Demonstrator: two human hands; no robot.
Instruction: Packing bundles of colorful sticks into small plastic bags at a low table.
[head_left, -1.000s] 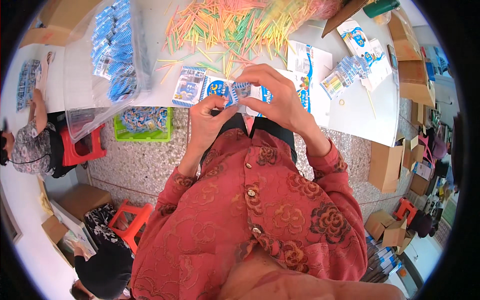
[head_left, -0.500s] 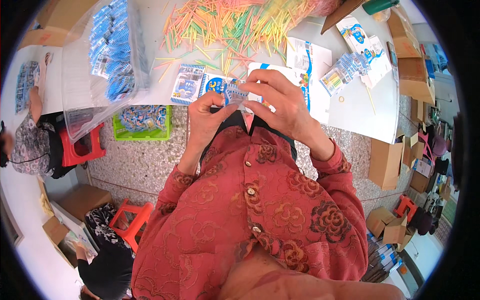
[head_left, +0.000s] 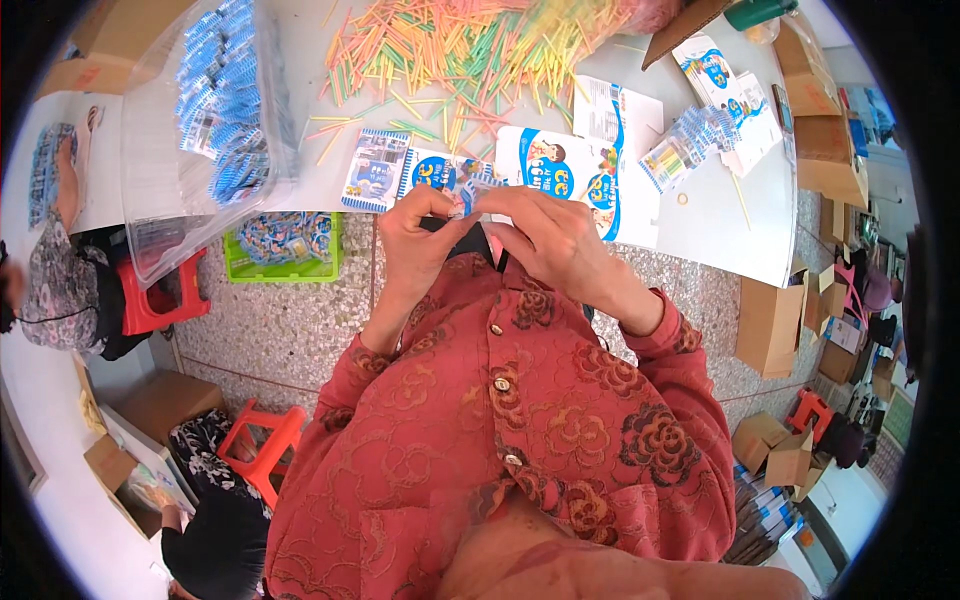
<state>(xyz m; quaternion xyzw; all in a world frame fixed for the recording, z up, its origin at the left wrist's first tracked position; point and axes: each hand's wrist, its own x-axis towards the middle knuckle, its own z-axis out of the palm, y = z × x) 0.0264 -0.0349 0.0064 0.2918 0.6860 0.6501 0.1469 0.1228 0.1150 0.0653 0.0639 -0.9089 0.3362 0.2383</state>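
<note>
At the table's near edge, my left hand (head_left: 415, 238) and my right hand (head_left: 560, 243) are close together, fingertips pinched on a small blue-and-white plastic packet (head_left: 475, 188). My fingers cover much of it, so its contents are hidden. Just beyond my left hand lie a flat blue-and-white packet (head_left: 376, 170) and a second printed piece (head_left: 428, 170). A flat printed white-and-blue carton (head_left: 535, 155) lies beyond my right hand. Farther back spreads a loose heap of thin pink, yellow and green sticks (head_left: 420, 60).
A clear plastic bin (head_left: 285, 150) at the left holds blue packets (head_left: 222, 100). Below it sits a green crate (head_left: 285, 274) of packets. Clear packets with sticks (head_left: 680, 150) lie at the right. Red stools (head_left: 258, 445) and two other people are at the left; cardboard boxes (head_left: 772, 325) stand right.
My right hand has moved slightly left and its fingers have closed in beside my left hand. Less of the packet shows now, and more of the carton behind it is uncovered.
</note>
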